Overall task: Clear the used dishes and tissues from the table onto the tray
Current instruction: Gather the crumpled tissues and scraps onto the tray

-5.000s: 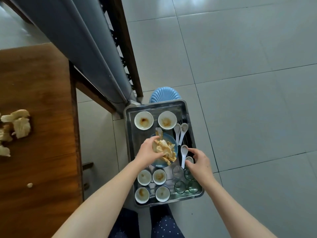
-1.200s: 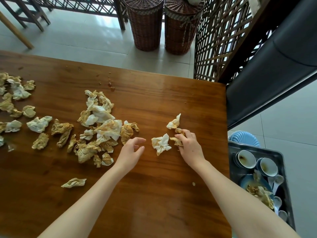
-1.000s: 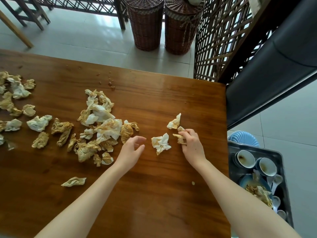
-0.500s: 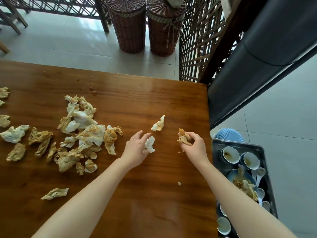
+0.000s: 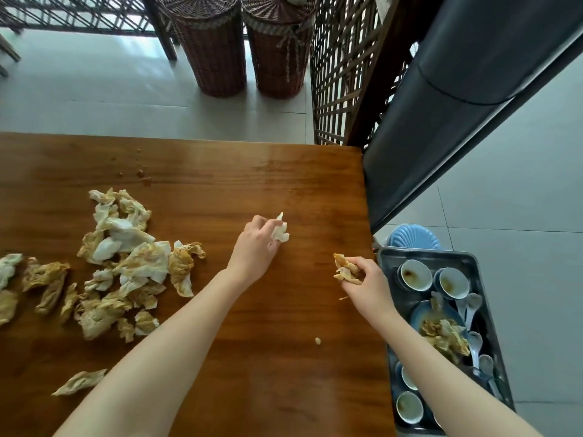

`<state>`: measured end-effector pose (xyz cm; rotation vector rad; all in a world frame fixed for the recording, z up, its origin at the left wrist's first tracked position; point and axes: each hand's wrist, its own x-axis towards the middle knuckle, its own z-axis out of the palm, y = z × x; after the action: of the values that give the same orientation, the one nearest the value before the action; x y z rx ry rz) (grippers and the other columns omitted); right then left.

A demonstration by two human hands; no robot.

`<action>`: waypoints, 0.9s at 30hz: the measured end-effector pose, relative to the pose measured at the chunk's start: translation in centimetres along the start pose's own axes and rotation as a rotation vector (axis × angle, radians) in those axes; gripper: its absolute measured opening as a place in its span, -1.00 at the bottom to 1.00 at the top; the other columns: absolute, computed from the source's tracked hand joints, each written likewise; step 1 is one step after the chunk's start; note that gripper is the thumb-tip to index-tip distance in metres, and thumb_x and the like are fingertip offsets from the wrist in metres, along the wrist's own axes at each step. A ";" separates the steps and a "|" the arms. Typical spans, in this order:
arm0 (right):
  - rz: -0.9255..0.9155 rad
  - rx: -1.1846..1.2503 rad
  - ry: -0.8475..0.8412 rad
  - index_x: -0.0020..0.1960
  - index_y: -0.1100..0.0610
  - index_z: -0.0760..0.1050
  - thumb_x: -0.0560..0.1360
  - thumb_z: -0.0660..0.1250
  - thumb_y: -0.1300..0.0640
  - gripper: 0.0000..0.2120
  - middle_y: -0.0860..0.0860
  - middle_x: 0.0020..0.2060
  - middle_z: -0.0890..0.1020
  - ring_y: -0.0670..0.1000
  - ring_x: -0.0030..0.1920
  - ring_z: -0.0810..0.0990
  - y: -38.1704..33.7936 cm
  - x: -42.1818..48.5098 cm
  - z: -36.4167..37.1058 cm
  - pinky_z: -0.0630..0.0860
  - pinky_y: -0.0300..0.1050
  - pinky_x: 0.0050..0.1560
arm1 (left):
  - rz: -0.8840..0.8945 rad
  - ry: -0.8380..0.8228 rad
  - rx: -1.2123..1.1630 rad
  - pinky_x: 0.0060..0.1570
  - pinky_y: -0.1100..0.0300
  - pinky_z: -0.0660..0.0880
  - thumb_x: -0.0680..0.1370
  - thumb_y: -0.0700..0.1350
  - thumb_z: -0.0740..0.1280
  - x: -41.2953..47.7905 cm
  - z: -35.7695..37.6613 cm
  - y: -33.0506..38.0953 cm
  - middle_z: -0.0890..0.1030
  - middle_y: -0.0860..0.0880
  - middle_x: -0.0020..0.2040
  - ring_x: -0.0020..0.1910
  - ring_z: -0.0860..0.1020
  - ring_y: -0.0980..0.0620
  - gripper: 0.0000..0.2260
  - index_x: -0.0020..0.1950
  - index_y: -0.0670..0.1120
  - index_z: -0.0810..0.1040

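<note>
The person stands at the right end of the wooden worktop [image 5: 252, 184], both arms reaching out over it. The left hand [image 5: 257, 244], at the centre of the frame, pinches a crumpled white tissue [image 5: 279, 233] between thumb and curled fingers, just above the wood. The right hand [image 5: 366, 279], nearer the worktop's right edge, is closed round a small wad of brown-stained tissues [image 5: 345, 268]. It looks as if each hand is gathering what lies nearest, so that one trip to the tray carries more.

The metal tray [image 5: 441, 253] sits lower than the worktop at the right of the frame, seemingly on a blue stool [image 5: 413, 236] that shows past its upper end. It already holds used bowls [image 5: 413, 274], white spoons [image 5: 470, 305] and a blue plate [image 5: 422, 313] heaped with soiled tissues. That plate seems the likely spot for this handful, which would keep the paper from spreading among the dishes.

Plenty remains. A big heap of stained tissues [image 5: 126, 253] lies at the left of the frame, one stray tissue [image 5: 80, 381] sits at lower left, and a crumb [image 5: 317, 341] lies between the forearms. No dishes show on the visible part of the worktop, so I judge the job well along, with paper left.
</note>
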<state>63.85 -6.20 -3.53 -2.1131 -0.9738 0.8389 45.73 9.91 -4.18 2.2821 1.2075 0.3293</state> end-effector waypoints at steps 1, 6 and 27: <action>-0.002 -0.002 0.005 0.15 0.05 0.54 0.46 0.42 0.20 -0.73 -0.04 -0.02 0.54 -0.11 -0.04 0.53 0.2 -0.1 -0.3 0.43 -0.40 -0.14 | 0.000 -0.030 0.026 0.14 0.07 0.47 0.57 -0.15 0.31 0.7 0.3 0.2 0.44 -0.10 0.25 0.16 0.45 -0.08 -0.67 0.34 -0.04 0.44; 0.016 0.009 0.023 0.14 0.05 0.54 0.46 0.41 0.21 -0.74 -0.07 -0.05 0.53 -0.12 -0.06 0.52 1.3 -0.6 -2.1 0.41 -0.39 -0.14 | -0.018 -0.201 0.185 0.21 -0.01 0.43 0.57 -0.21 0.28 1.7 2.0 0.1 0.38 -0.14 0.35 0.25 0.42 -0.16 -0.71 0.29 -0.05 0.46; 0.110 0.038 0.002 0.13 0.12 0.55 0.44 0.38 0.28 -0.73 0.05 -0.02 0.55 -0.03 -0.03 0.53 7.6 -5.1 -9.4 0.45 -0.24 -0.04 | -0.104 -0.434 0.019 -0.40 0.44 0.36 0.48 0.00 0.43 -12.3 6.0 8.4 0.38 0.08 0.06 -0.21 0.49 0.10 -0.84 0.01 0.08 0.51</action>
<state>71.34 -16.95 -2.56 -2.1503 -0.8409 0.9024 47.14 -6.10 -4.03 2.1448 1.0953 -0.2086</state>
